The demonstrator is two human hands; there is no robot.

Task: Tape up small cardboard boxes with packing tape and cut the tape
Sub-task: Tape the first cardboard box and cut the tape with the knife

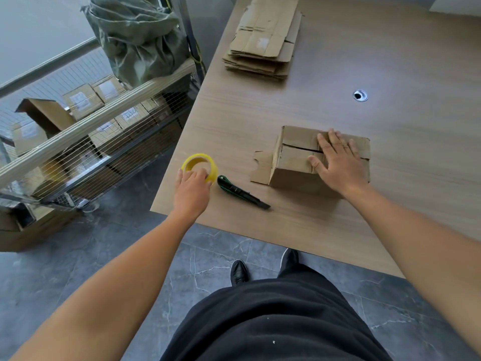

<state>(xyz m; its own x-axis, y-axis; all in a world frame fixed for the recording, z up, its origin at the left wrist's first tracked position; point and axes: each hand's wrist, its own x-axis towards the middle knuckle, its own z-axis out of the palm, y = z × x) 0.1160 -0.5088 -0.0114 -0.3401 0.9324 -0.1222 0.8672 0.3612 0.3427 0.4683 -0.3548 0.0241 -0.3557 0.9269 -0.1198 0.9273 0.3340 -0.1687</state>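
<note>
A small brown cardboard box (291, 162) sits on the wood-grain table (390, 74), its flap seam and long axis running left to right. The right hand (338, 165) presses flat on the flaps, fingers straight. The left hand (191, 191) curls round a glossy yellow tape roll (214, 171) lying flat near the table's left edge.

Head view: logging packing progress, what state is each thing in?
Small brown cardboard box: top flaps folded shut, seam untaped, right hand pressed flat on top.
Yellow roll of packing tape: lying flat, left hand grips its rim.
Green-and-black utility knife: lying untouched.
Stack of cardboard blanks: flattened.
</note>
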